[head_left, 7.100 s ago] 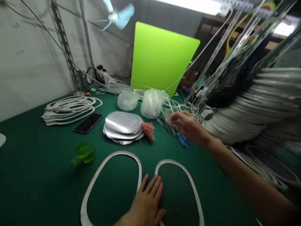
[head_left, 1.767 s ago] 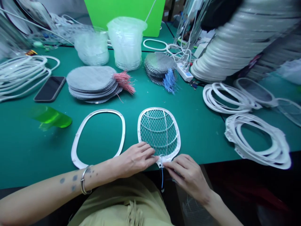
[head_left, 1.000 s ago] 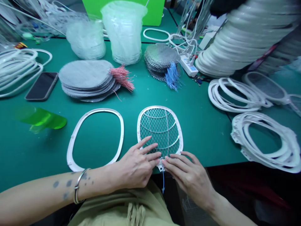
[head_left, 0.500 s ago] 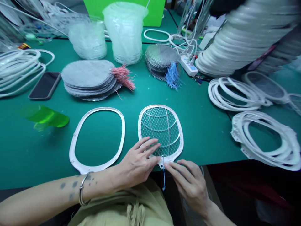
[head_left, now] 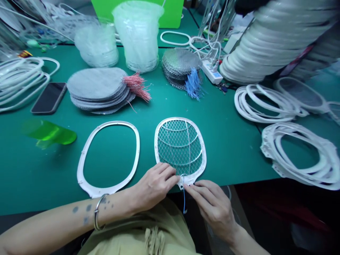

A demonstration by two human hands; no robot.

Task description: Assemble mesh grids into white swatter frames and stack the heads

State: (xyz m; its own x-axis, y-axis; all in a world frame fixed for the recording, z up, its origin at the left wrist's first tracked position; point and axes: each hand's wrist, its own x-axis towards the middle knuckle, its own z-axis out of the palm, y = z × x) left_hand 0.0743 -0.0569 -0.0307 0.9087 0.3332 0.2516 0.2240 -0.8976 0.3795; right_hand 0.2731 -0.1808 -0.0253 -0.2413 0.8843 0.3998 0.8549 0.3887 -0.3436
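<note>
My left hand (head_left: 154,182) is nearest, its bracelet (head_left: 97,216) at the wrist, and its curled fingers hold down the lower edge of the mesh racket frame (head_left: 180,147), firm but not clenched. My right hand (head_left: 212,205) comes in from below, its fingertips (head_left: 195,187) at the frame's narrow neck, right by a thin blue wire (head_left: 183,202) that hangs down past the table edge. I can't tell whether those fingertips are pinching the wire or only touching it.

The frame lies flat on the green table (head_left: 239,159) in front of me. As I judge it, the step in hand is the wire at the neck, and that spot calls for small, careful fingertip work while the frame stays steady.

Left of the frame lies a bare white frame (head_left: 82,170), with a green plastic piece (head_left: 49,132) and a phone (head_left: 49,97) beyond it. Straight ahead of the frame sits a stack of blue-wired meshes (head_left: 182,67). To its right are piled white frames (head_left: 268,141).
</note>
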